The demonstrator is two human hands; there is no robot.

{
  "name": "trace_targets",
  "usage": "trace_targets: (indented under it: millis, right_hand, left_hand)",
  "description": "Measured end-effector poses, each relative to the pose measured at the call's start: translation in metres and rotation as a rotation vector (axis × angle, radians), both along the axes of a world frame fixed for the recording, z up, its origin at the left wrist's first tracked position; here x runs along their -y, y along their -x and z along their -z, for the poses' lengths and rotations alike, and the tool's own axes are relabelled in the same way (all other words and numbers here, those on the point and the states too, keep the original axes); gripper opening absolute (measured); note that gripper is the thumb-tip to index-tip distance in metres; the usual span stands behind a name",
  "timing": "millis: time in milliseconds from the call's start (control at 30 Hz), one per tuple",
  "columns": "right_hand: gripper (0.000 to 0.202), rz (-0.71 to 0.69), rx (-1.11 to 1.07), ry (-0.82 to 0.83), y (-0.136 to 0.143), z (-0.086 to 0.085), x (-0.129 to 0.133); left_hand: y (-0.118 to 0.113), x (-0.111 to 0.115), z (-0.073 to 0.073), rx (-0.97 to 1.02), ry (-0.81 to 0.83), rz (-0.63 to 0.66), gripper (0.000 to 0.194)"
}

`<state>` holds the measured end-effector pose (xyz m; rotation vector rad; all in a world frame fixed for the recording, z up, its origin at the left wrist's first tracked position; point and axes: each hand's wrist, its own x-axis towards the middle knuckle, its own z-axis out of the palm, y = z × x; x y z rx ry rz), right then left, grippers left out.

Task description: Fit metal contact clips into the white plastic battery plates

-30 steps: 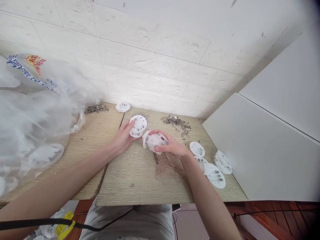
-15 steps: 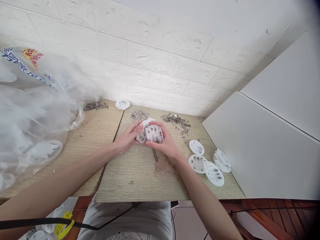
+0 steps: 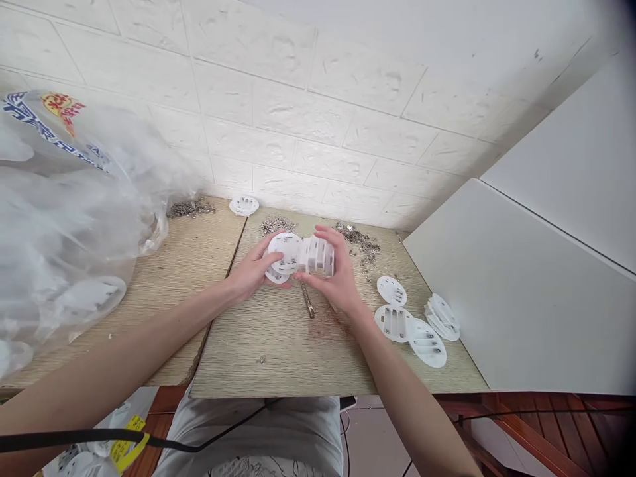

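My left hand (image 3: 251, 270) grips a few round white plastic discs (image 3: 285, 250), its thumb lying on the top one. Fingers and thumb of my right hand (image 3: 340, 275) are wrapped round a stack of ribbed white plastic pieces (image 3: 319, 256), which touches the discs at their right side. Both hands are just above the middle of the table. Below them a thin metal tool (image 3: 308, 301) lies on the wood. Behind the hands are two piles of small metal parts, one at the left (image 3: 277, 224) and one at the right (image 3: 365, 245).
Several white discs (image 3: 394, 322) lie at the right of the table (image 3: 278, 377), beside a white panel (image 3: 536, 298). Another disc (image 3: 244, 205) sits by the brick wall. A large clear plastic bag (image 3: 74, 218) fills the left side, near another metal pile (image 3: 191, 209).
My right hand has shifted slightly right with the ribbed stack. The discs in my left hand now show a flat round face, and more of the metal tool is visible.
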<state>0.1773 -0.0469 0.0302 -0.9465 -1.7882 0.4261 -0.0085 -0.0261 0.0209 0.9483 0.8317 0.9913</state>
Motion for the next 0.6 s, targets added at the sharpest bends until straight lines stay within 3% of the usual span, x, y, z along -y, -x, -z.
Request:
trace_targets:
  millis: [167, 300, 433, 600]
  right_hand:
    - [0.061, 0.039, 0.215, -0.065, 0.003, 0.013, -0.005]
    - [0.059, -0.002, 0.256, -0.094, 0.004, 0.015, -0.005]
    - [0.057, -0.036, 0.216, -0.075, 0.006, 0.013, -0.003]
    - [0.043, -0.087, -0.01, 0.052, 0.007, 0.005, 0.001]
  left_hand:
    - [0.0, 0.003, 0.003, 0.011, -0.037, 0.111, 0.058]
    - [0.002, 0.003, 0.006, 0.035, -0.057, 0.176, 0.058]
    - [0.003, 0.003, 0.006, 0.034, -0.072, 0.205, 0.067]
    - [0.003, 0.001, 0.004, 0.026, -0.081, 0.179, 0.071]
